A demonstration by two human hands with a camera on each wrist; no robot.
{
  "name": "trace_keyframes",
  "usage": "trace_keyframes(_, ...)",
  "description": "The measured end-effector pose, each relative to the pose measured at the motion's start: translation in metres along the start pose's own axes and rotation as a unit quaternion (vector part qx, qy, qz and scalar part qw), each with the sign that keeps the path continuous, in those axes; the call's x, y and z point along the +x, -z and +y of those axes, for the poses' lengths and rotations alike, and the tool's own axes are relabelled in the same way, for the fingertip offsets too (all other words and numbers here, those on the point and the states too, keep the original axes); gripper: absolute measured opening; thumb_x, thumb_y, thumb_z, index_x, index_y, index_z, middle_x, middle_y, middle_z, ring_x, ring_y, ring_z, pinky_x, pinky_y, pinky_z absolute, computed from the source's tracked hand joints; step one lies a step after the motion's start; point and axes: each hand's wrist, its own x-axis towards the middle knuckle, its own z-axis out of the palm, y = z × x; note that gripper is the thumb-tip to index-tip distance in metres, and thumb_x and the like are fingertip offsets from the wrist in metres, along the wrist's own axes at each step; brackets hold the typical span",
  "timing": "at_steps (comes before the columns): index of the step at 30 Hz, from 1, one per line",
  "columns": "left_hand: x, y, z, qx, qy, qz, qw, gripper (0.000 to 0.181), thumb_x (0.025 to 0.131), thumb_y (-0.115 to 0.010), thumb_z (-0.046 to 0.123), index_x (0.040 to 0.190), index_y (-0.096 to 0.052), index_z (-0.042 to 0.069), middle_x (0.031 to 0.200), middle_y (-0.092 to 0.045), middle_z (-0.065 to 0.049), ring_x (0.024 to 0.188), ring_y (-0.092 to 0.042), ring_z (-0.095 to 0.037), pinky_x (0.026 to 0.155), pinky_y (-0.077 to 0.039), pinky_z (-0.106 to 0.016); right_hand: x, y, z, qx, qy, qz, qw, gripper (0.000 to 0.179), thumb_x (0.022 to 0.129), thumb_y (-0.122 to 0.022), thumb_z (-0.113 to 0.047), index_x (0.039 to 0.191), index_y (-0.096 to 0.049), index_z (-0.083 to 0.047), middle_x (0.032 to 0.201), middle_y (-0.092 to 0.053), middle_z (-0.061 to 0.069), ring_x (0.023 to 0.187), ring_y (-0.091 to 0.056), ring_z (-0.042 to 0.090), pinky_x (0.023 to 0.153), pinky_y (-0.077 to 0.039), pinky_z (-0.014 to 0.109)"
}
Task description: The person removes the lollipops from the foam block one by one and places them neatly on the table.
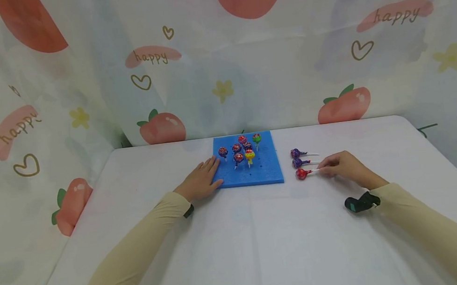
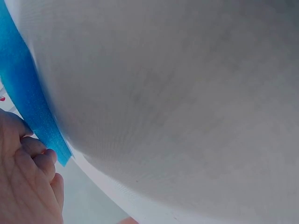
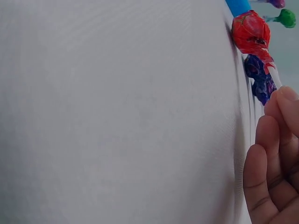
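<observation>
A blue foam board (image 1: 228,180) lies on the table, with several wrapped lollipops standing upright in it, among them a yellow one (image 1: 249,154) and a green one (image 1: 256,138). My left hand (image 1: 201,180) rests at the board's left edge, its fingers extended against it. To the right of the board, my right hand (image 1: 343,168) pinches the white stick of a red lollipop (image 3: 251,31) between thumb and forefinger. Just behind that lollipop lie two purple lollipops, the nearer one (image 1: 297,163) and the farther one (image 1: 295,152), sticks pointing right.
A white cloth covers the table (image 1: 240,249), whose far edge meets a printed curtain (image 1: 270,62) with fruit, hearts and lettering. A black wrist camera (image 1: 361,202) sits at the right sleeve.
</observation>
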Motion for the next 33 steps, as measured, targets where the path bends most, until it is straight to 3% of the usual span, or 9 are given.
trace_keyframes(17,0.0,-0.0008,0.0002,-0.001,-0.002,0.001,1.0,0.072,0.099,-0.035,0.047,0.151,-0.012,0.004,0.159,-0.008,-0.013,0.147,-0.011,-0.027,0.12,-0.011,-0.043,0.0015,-0.0002,0.0028,0.01,-0.012,-0.011,0.9998,0.038,0.087,-0.066,-0.03,0.107,-0.068,0.002,0.078,-0.065,-0.001,0.071,-0.053,0.007,0.064,-0.048,0.02)
trace_keyframes(27,0.0005,-0.0017,-0.0001,-0.007,0.002,-0.003,1.0,0.071,0.099,-0.035,0.047,0.151,-0.011,0.005,0.159,-0.007,-0.012,0.148,-0.01,-0.026,0.12,-0.01,-0.042,-0.0015,0.0004,-0.0012,-0.006,0.018,-0.035,0.9992,0.028,0.089,-0.064,-0.022,0.108,-0.068,-0.001,0.088,-0.067,0.006,0.075,-0.054,0.013,0.064,-0.049,0.02)
trace_keyframes(33,0.001,-0.0025,-0.0009,-0.003,-0.002,0.0,1.0,0.072,0.099,-0.035,0.047,0.151,-0.011,0.004,0.159,-0.007,-0.013,0.147,-0.01,-0.027,0.12,-0.011,-0.042,-0.002,0.0024,0.0001,-0.019,0.038,-0.036,0.9984,0.027,0.087,-0.067,-0.017,0.108,-0.068,-0.001,0.103,-0.069,0.015,0.084,-0.06,0.015,0.069,-0.05,0.016)
